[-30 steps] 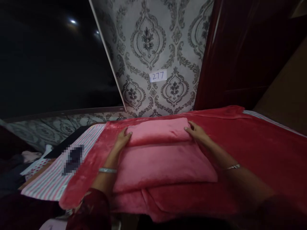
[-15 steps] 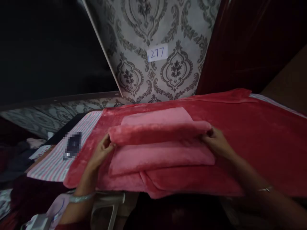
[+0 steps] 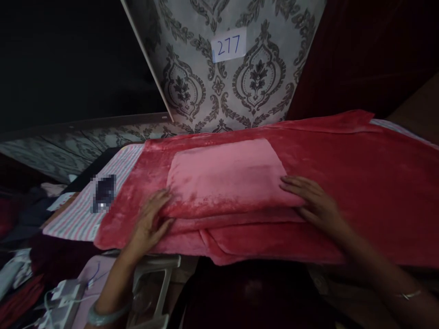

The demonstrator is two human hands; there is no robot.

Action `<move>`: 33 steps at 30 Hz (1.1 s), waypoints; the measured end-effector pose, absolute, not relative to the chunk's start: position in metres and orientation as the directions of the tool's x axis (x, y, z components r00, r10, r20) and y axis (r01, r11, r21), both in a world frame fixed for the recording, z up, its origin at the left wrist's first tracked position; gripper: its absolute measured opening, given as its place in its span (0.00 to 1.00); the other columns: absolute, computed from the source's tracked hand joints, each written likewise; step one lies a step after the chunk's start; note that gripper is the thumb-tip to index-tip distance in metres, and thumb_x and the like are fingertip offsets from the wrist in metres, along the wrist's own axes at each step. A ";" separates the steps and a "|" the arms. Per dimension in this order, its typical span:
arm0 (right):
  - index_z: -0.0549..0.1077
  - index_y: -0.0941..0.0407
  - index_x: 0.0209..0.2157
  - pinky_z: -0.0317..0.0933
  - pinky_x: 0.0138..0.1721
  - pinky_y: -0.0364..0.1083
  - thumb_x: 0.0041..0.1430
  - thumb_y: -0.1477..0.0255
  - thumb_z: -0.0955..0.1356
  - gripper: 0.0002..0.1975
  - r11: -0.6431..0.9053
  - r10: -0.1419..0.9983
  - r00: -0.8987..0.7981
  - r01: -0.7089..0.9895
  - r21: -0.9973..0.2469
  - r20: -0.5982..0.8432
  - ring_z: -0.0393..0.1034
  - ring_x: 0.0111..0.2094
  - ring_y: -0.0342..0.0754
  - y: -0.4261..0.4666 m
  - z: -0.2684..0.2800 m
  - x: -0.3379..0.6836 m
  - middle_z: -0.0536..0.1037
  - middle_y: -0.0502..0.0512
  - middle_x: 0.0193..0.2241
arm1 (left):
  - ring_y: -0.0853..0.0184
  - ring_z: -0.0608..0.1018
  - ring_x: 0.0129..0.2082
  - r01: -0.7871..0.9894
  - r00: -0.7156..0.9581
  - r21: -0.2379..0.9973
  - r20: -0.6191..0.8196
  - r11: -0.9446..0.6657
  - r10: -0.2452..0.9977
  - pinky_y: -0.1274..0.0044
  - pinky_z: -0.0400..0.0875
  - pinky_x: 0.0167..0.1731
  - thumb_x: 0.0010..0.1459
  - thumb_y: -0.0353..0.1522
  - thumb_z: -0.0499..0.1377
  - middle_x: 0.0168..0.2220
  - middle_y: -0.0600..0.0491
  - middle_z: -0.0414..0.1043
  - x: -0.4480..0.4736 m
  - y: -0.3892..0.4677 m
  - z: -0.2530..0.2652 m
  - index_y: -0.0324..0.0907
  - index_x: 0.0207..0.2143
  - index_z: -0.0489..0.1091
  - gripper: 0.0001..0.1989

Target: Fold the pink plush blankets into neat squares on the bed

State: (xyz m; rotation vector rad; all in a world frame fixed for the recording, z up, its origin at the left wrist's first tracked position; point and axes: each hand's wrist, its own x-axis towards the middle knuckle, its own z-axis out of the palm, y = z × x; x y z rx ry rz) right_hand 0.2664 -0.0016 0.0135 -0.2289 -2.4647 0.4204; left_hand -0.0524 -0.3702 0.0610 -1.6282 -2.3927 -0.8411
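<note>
A pink plush cloth [image 3: 226, 178], folded into a thick, roughly rectangular bundle, lies in front of me. At its left end my left hand [image 3: 151, 219] touches the edge, fingers stretched out and thumb apart. My right hand [image 3: 310, 201] rests against the right end with its fingers extended over the top corner and the thumb lower. Below the top fold, further layers show, and a loose flap [image 3: 214, 246] hangs toward the near edge. Underneath spreads a larger red plush blanket [image 3: 363, 192].
A striped cloth [image 3: 77, 221] with a dark pixelated object [image 3: 104, 193] is at left. A large black screen [image 3: 75, 59] stands behind it. A paper marked 277 [image 3: 229, 45] is on the patterned wall. A white power strip [image 3: 63, 304] and a pale frame [image 3: 161, 292] are below left.
The raised fold of pink cloth has come down toward me and now lies flat on the bundle. Both hands have loosened from its corners and rest at the ends. The view has tilted down.
</note>
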 end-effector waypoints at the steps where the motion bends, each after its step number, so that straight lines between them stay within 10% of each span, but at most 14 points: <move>1: 0.69 0.47 0.61 0.60 0.62 0.64 0.62 0.72 0.62 0.26 0.938 0.243 -0.802 0.050 -0.343 0.546 0.66 0.62 0.57 -0.001 0.011 0.268 0.73 0.56 0.60 | 0.55 0.67 0.66 0.900 -0.392 0.353 0.402 0.255 0.827 0.56 0.61 0.65 0.63 0.38 0.57 0.62 0.46 0.70 -0.052 -0.372 0.056 0.47 0.58 0.70 0.21; 12: 0.74 0.43 0.57 0.67 0.57 0.63 0.67 0.67 0.62 0.20 0.879 0.314 -0.795 0.037 -0.476 0.519 0.68 0.60 0.59 -0.003 0.035 0.286 0.77 0.52 0.56 | 0.54 0.69 0.64 0.790 -0.516 0.546 0.347 0.278 0.783 0.57 0.64 0.64 0.65 0.42 0.53 0.54 0.49 0.78 -0.059 -0.382 0.075 0.47 0.48 0.78 0.19; 21: 0.55 0.49 0.71 0.48 0.66 0.69 0.68 0.55 0.63 0.34 0.993 0.050 -0.928 0.005 -0.122 0.369 0.47 0.71 0.63 -0.028 0.061 0.158 0.55 0.59 0.71 | 0.47 0.45 0.73 0.967 -0.234 0.144 0.163 0.211 0.959 0.47 0.43 0.67 0.64 0.51 0.55 0.74 0.42 0.41 -0.017 -0.242 0.087 0.46 0.72 0.51 0.39; 33: 0.51 0.45 0.72 0.37 0.68 0.71 0.70 0.54 0.62 0.33 0.985 0.020 -0.967 -0.024 -0.169 0.255 0.35 0.73 0.61 -0.030 0.024 0.153 0.46 0.54 0.73 | 0.42 0.44 0.73 0.966 -0.257 0.070 0.105 0.250 0.961 0.41 0.43 0.65 0.62 0.48 0.59 0.74 0.42 0.39 -0.012 -0.240 0.045 0.50 0.72 0.51 0.39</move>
